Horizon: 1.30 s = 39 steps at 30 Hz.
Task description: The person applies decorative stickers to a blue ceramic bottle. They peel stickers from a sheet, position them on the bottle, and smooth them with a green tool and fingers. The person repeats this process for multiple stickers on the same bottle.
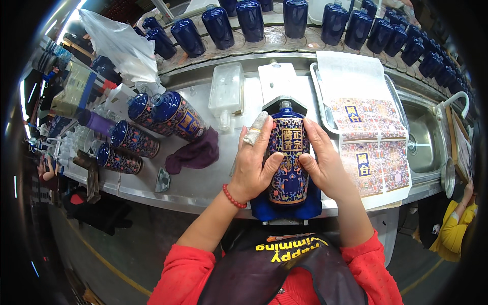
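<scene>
A dark blue bottle (288,173) wrapped in a colourful floral decal lies tilted in front of me, its neck pointing away. Under its lower end is a blue cloth-like pad (311,207) at the counter's edge. My left hand (250,170) grips the bottle's left side, thumb on the decal; a whitish wrap (255,128) covers one finger. On the opposite side my right hand (325,163) presses with fingers along the edge and thumb on the front. A dark angular rest (300,106) shows behind the neck.
Printed decal sheets (373,168) lie right, partly over a metal tray (320,96), beside a sink (424,142). Several decorated bottles (180,118) and a purple cloth (195,151) are left. A clear rectangular container (226,90) lies behind. Plain blue bottles (250,23) line a conveyor (274,44).
</scene>
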### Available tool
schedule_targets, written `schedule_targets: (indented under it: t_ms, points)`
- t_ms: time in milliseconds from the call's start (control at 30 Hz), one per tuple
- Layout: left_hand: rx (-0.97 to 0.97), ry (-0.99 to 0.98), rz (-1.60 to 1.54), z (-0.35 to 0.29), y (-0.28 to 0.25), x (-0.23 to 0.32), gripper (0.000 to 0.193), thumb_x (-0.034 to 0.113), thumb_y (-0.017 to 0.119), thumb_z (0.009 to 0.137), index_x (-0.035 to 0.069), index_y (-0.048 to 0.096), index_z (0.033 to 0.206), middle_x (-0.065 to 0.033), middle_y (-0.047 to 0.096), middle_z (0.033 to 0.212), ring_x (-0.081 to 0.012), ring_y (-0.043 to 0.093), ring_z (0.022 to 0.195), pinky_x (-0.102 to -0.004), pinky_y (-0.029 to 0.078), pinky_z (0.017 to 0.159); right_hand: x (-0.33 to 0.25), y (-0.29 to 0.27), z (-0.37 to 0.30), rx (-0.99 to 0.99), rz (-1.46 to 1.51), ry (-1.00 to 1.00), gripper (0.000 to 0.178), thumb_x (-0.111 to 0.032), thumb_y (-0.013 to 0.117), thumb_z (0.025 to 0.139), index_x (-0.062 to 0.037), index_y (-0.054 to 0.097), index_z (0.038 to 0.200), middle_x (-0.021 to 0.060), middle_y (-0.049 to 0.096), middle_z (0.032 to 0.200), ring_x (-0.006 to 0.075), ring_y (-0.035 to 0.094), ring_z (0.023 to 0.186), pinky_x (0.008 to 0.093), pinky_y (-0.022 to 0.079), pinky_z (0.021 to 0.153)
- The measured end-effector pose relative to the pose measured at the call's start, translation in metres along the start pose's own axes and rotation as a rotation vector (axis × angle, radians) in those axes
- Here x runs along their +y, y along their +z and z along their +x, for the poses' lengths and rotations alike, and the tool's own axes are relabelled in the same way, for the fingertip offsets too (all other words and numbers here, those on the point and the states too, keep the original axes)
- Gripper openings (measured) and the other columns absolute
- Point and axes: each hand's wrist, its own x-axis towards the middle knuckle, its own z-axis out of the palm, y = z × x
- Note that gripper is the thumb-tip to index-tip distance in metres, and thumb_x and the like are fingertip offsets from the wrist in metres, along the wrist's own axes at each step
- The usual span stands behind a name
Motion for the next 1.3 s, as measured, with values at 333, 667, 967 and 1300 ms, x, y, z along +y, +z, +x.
schedule_targets:
  t_ms: [333, 667, 967, 1300]
  points:
    - [0.008, -0.001, -0.011, -0.001, 0.002, -0.001, 0.076, 0.048, 0.05, 0.105, -0.006, 0.033, 0.156, -0.0254, 0.054, 0.144, -0.0403, 0.049, 0.138, -0.0586, 0.017, 0.121, -0.001, 0.0, 0.001, -0.002, 0.094, 0.021, 0.073, -0.041, 0.062, 0.101, 0.0002, 0.037, 0.156, 0.0276, 0.049, 0.148, 0.0409, 0.048, 0.138, 0.0438, 0.036, 0.115]
    - [0.016, 0.014, 0.011, 0.0, 0.002, -0.001, 0.076, 0.049, 0.05, 0.105, -0.005, 0.033, 0.156, -0.0248, 0.054, 0.143, -0.0405, 0.049, 0.137, -0.0596, 0.019, 0.121, 0.0, 0.0, -0.002, -0.002, 0.094, 0.029, 0.069, -0.034, 0.064, 0.101, 0.0, 0.038, 0.155, 0.0271, 0.049, 0.148, 0.0392, 0.048, 0.138, 0.0433, 0.037, 0.115]
    - [0.023, -0.005, 0.002, -0.002, 0.003, -0.002, 0.076, 0.049, 0.05, 0.104, -0.005, 0.033, 0.155, -0.027, 0.051, 0.147, -0.0415, 0.046, 0.139, -0.0606, 0.018, 0.12, -0.044, -0.063, 0.057, -0.009, -0.288, -0.123, 0.024, -0.003, 0.066, 0.091, -0.0039, 0.061, 0.114, 0.0149, 0.074, 0.092, 0.0289, 0.075, 0.082, 0.037, 0.056, 0.068]
    - [0.037, 0.023, 0.017, 0.003, 0.001, -0.002, 0.074, 0.049, 0.05, 0.105, -0.003, 0.036, 0.155, -0.0251, 0.055, 0.142, -0.0415, 0.05, 0.135, -0.0598, 0.02, 0.119, -0.046, -0.052, 0.122, -0.218, -0.279, -0.27, 0.019, -0.012, 0.073, 0.09, -0.0013, 0.067, 0.104, 0.016, 0.07, 0.083, 0.0276, 0.069, 0.074, 0.0357, 0.054, 0.07]
